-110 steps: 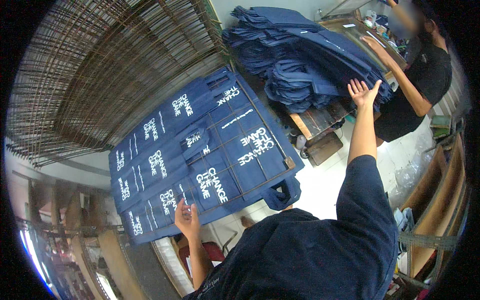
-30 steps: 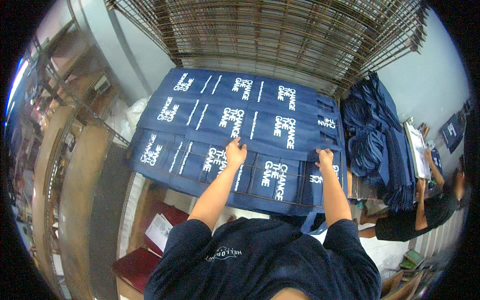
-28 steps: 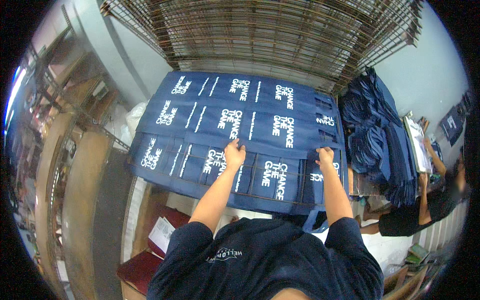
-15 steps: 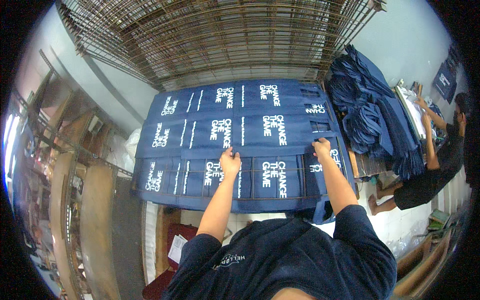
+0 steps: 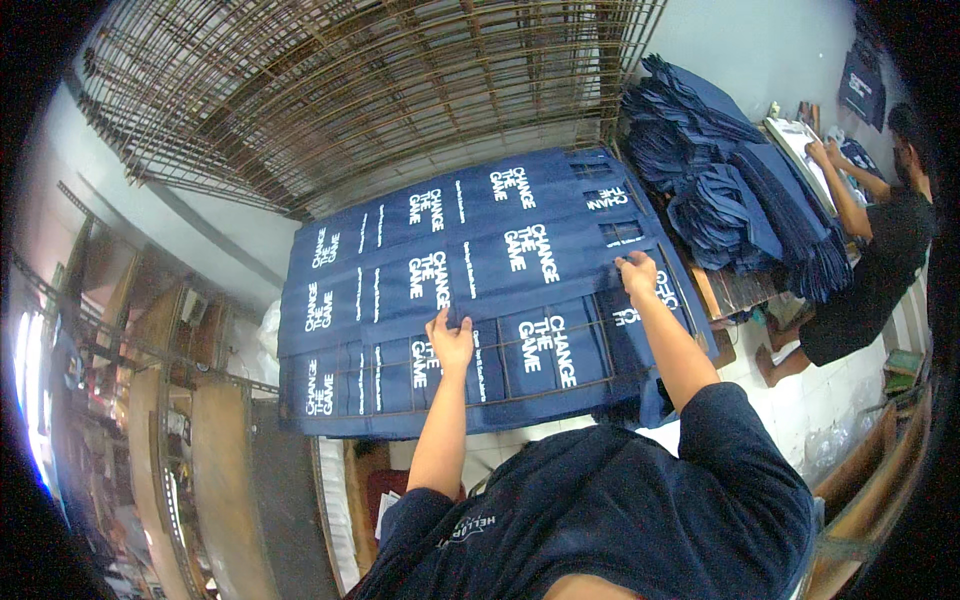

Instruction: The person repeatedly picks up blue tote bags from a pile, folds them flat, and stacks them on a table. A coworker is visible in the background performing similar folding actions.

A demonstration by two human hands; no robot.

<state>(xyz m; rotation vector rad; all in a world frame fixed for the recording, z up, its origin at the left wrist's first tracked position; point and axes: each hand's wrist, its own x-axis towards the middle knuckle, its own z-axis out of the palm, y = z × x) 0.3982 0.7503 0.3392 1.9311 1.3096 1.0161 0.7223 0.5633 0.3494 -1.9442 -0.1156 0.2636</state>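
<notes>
I read this as aligning: flat, white-printed navy fabric bag [image 5: 489,282] lies in the middle row, my left hand's [image 5: 453,342] grip apart at its near edge, right hand's [image 5: 638,276] unclear; next likely calls for squaring that edge.

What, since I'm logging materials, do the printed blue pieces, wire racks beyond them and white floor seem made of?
Printed blue pieces: matte, probably fabric, perhaps nonwoven, since they lie thin and limp; weave unclear.
Wire racks: likely metal, dull brown, perhaps rusty, given their thin, crossed rods.
White floor: probably glazed tile, from its joint lines and bright sheen.
</notes>
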